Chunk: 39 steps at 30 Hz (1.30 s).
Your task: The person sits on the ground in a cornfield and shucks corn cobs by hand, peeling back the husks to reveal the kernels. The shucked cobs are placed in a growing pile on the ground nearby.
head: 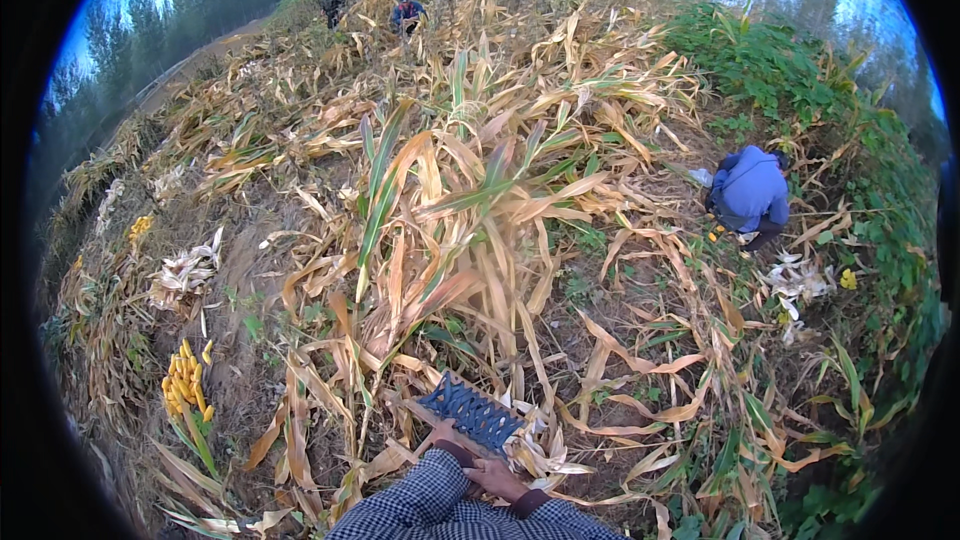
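A small wooden-framed stool with a woven dark-blue seat (476, 414) sits tilted among dry corn leaves just in front of me. My left hand (444, 433) grips the near-left side of its frame; the fingertips are partly hidden. Close by the left cuff, my right hand (495, 477) lies at the stool's near edge with its fingers curled. Whether it holds the frame cannot be made out. Pale corn husks (541, 450) lie against the stool's right end. Felled corn stalks with tan and green leaves (450, 240) spread out beyond it.
Yellow corn cobs (182, 384) are heaped at the left, with a husk pile (186, 270) farther up. A person in a blue jacket (750, 191) crouches at the right near more husks (799, 277). Two people (332, 4) are far off. Green plants (780, 67) border the right side.
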Each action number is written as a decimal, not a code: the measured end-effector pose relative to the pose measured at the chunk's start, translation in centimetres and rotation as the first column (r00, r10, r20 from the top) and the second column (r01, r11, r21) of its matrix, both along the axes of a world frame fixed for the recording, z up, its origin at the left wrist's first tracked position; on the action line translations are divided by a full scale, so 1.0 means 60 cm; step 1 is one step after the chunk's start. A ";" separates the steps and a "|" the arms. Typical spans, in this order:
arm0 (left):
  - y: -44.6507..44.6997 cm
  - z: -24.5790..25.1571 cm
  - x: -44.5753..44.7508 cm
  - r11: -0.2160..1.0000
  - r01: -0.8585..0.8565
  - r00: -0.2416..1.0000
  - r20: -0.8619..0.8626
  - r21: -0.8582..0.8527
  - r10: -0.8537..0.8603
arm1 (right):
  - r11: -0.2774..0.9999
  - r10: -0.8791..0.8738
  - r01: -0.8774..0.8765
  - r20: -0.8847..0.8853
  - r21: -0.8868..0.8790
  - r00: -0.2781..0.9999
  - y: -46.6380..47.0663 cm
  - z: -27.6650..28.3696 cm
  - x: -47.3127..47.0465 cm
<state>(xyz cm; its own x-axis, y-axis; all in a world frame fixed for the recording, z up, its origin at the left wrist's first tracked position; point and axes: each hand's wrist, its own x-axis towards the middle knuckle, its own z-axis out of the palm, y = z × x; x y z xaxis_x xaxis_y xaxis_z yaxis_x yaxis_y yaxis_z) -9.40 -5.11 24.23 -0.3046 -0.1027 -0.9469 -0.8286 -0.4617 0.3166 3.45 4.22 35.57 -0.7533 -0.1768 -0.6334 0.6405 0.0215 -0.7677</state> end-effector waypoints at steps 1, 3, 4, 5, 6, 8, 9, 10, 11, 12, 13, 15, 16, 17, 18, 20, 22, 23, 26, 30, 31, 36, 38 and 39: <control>-0.001 0.003 -0.001 1.000 -0.003 1.000 -0.027 -0.020 0.002 | 1.000 0.021 -0.021 -0.021 -0.003 1.000 0.004 0.004 -0.001; -0.004 0.008 -0.003 0.996 -0.013 0.999 -0.054 -0.088 0.008 | 1.000 0.026 -0.027 -0.024 -0.003 0.999 0.006 0.008 -0.002; -0.005 0.010 -0.006 0.997 -0.057 0.998 -0.017 -0.060 0.056 | 1.000 0.028 -0.028 0.038 0.001 0.999 0.007 0.007 -0.001; -0.009 0.012 -0.009 0.996 -0.079 0.996 -0.038 -0.033 0.078 | 1.000 0.014 -0.014 -0.005 -0.017 1.000 0.012 0.005 0.002; -0.015 0.013 -0.013 0.992 -0.115 0.991 -0.069 -0.051 0.112 | 1.000 0.005 -0.005 0.010 -0.012 1.000 0.019 0.000 0.004; -0.041 0.014 -0.024 0.989 -0.111 0.992 -0.069 -0.098 0.104 | 0.996 -0.064 0.070 -0.103 0.060 0.993 0.038 -0.017 0.022; -0.064 0.014 -0.030 0.985 -0.157 0.986 -0.076 -0.070 0.151 | 0.983 -0.124 0.133 -0.079 0.126 0.989 0.067 -0.030 0.039; -0.089 0.015 -0.033 0.976 -0.164 0.977 -0.161 -0.142 0.141 | 0.965 -0.240 0.237 0.011 0.110 0.971 0.099 -0.048 0.054; -0.124 0.017 -0.038 0.976 -0.135 0.989 -0.079 -0.169 0.123 | 0.938 -0.333 0.330 0.011 0.100 0.943 0.137 -0.068 0.080; -0.150 0.017 -0.038 0.952 -0.253 0.967 -0.084 -0.172 0.242 | 0.904 -0.403 0.395 0.020 0.166 0.915 0.171 -0.095 0.101; -0.170 0.016 -0.029 0.919 -0.338 0.941 -0.083 -0.204 0.328 | 0.890 -0.422 0.406 0.042 0.208 0.905 0.210 -0.125 0.129; -0.237 0.028 -0.008 0.885 -0.436 0.887 -0.242 -0.161 0.393 | 0.871 -0.418 0.357 0.125 0.338 0.900 0.274 -0.196 0.169; -0.273 0.036 0.007 0.886 -0.426 0.874 -0.336 -0.185 0.350 | 0.865 -0.364 0.283 0.129 0.415 0.923 0.295 -0.237 0.187; -0.294 0.040 0.025 0.812 -0.535 0.838 -0.271 -0.234 0.474 | 0.847 -0.353 0.245 0.155 0.472 0.923 0.312 -0.276 0.207; -0.320 0.047 0.043 0.777 -0.577 0.811 -0.292 -0.254 0.507 | 0.872 -0.361 0.246 0.217 0.424 0.907 0.325 -0.312 0.229; -0.373 0.061 0.076 0.695 -0.647 0.761 -0.316 -0.314 0.566 | 0.872 -0.436 0.289 0.356 0.395 0.827 0.341 -0.373 0.256; -0.420 0.069 0.104 0.621 -0.678 0.734 -0.308 -0.394 0.606 | 0.884 -0.462 0.358 0.448 0.301 0.765 0.354 -0.410 0.284; -0.443 0.071 0.117 0.573 -0.687 0.719 -0.303 -0.447 0.626 | 0.861 -0.507 0.385 0.518 0.332 0.689 0.360 -0.421 0.296; -0.504 0.053 0.164 0.551 -0.556 0.773 -0.144 -0.623 0.617 | 0.876 -0.482 0.379 0.550 0.299 0.682 0.382 -0.435 0.322; -0.585 -0.022 0.256 0.646 -0.045 0.859 0.301 -0.762 0.414 | 0.891 -0.454 0.351 0.596 0.288 0.662 0.390 -0.430 0.310; -0.595 -0.051 0.281 0.637 0.046 0.860 0.355 -0.769 0.367 | 0.897 -0.436 0.277 0.591 0.345 0.679 0.384 -0.426 0.294; -0.604 -0.152 0.374 0.754 0.356 0.774 0.626 -0.552 0.093 | 0.820 -0.570 0.402 0.631 0.407 0.526 0.343 -0.376 0.098; -0.586 -0.162 0.373 0.712 0.491 0.689 0.724 -0.502 0.036 | 0.872 -0.487 0.335 0.574 0.356 0.658 0.310 -0.349 -0.025; -0.584 -0.158 0.365 0.801 0.444 0.744 0.663 -0.403 -0.079 | 0.887 -0.430 0.255 0.483 0.386 0.763 0.284 -0.333 -0.080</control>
